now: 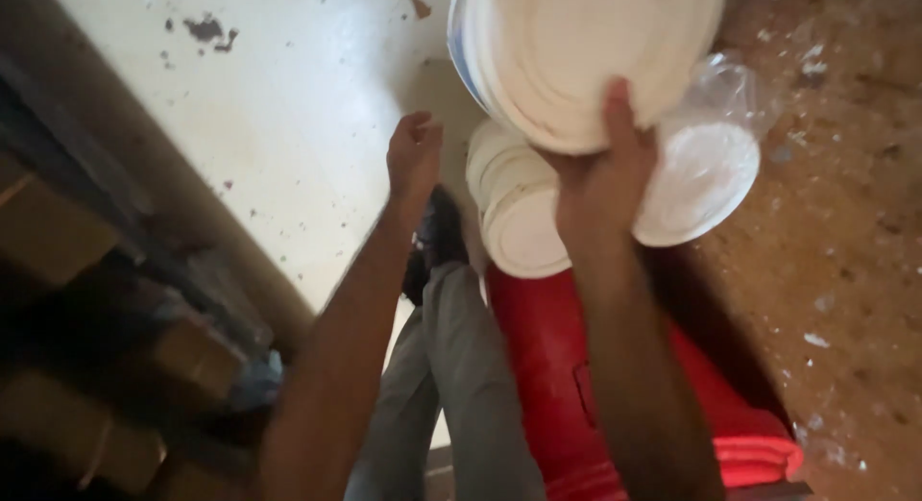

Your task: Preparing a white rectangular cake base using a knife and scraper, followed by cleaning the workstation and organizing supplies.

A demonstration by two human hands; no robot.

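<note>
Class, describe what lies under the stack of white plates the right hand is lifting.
Under the lifted plate stack, held by the right hand, sit more white plates, one in clear plastic, over a red bag. Their far edges are covered.

Brown cardboard boxes (58,232) stack at the left beside a pale speckled floor (288,126) (a dark shoe (437,232) stands on it).

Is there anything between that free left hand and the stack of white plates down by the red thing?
Nothing visible. The left hand, closed in a loose fist, hangs just left of the lower stack of white plates, with only pale floor showing between them. The right hand holds another white stack above.
</note>
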